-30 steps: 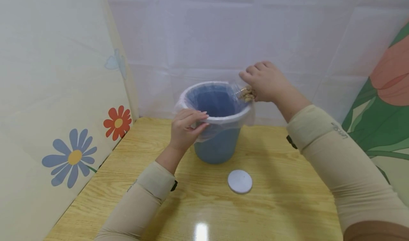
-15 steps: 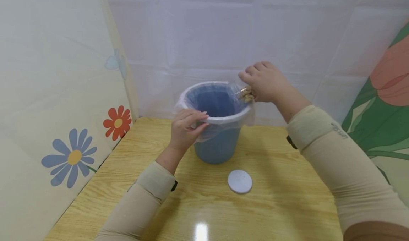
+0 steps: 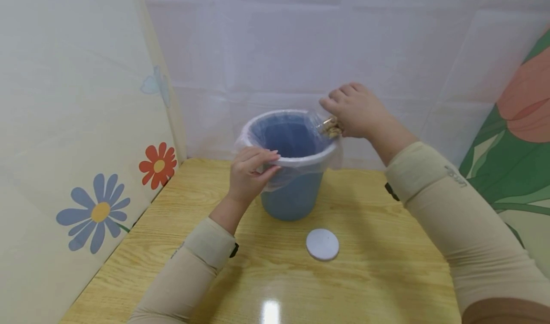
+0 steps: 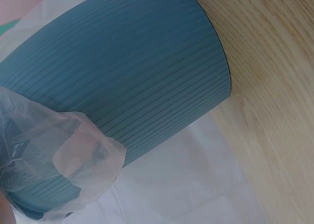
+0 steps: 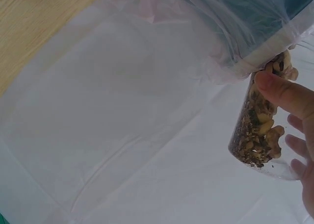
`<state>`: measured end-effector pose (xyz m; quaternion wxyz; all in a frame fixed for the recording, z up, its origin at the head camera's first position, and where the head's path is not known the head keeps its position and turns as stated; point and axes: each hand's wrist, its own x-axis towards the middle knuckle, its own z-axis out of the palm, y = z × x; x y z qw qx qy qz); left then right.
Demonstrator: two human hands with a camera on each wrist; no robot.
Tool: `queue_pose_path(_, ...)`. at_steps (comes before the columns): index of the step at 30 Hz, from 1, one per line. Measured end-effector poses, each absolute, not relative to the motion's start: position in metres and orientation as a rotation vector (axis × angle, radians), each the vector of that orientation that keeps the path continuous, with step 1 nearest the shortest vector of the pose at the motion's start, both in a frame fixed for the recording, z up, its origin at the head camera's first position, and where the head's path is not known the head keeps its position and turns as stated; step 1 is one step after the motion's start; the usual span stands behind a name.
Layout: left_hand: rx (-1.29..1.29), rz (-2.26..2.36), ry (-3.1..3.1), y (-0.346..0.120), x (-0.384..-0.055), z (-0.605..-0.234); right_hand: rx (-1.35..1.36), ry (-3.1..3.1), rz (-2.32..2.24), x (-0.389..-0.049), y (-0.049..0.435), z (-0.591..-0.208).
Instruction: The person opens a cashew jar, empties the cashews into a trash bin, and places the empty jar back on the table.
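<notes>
A blue bin (image 3: 292, 202) with a white rim stands on the table, lined with a thin translucent bag (image 3: 285, 177) folded over its edge. My left hand (image 3: 249, 173) grips the bin's near rim through the bag, fingers on top and thumb below. At the right side of the rim, my right hand (image 3: 354, 109) holds a clear jar (image 5: 282, 170) tilted with its mouth toward the bin's opening. Brown, dried-looking pieces (image 5: 262, 131) and crumbs lie along the jar's side; their kind is unclear. Ribbed bin wall and loose bag fill much of the left wrist view.
On the wood-grain table (image 3: 378, 266), a round white lid (image 3: 322, 244) lies in front of the bin. A white sheet (image 3: 275, 47) hangs close behind it. Flower-printed panels stand at the left and right.
My right hand and the jar have shifted very slightly to the left, and the pieces in the jar have moved a little. The left hand, bin and lid stay put.
</notes>
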<state>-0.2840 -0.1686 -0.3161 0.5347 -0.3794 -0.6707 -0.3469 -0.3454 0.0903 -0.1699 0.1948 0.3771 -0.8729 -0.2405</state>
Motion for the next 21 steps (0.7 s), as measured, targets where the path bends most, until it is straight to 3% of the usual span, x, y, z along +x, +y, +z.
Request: queue_pose_path(21,-0.895,-0.833,-1.598,-0.1683,-0.2839,-0.3159,1.095,-2.409,-0.642,-0.3433,0.0878,-0.1702)
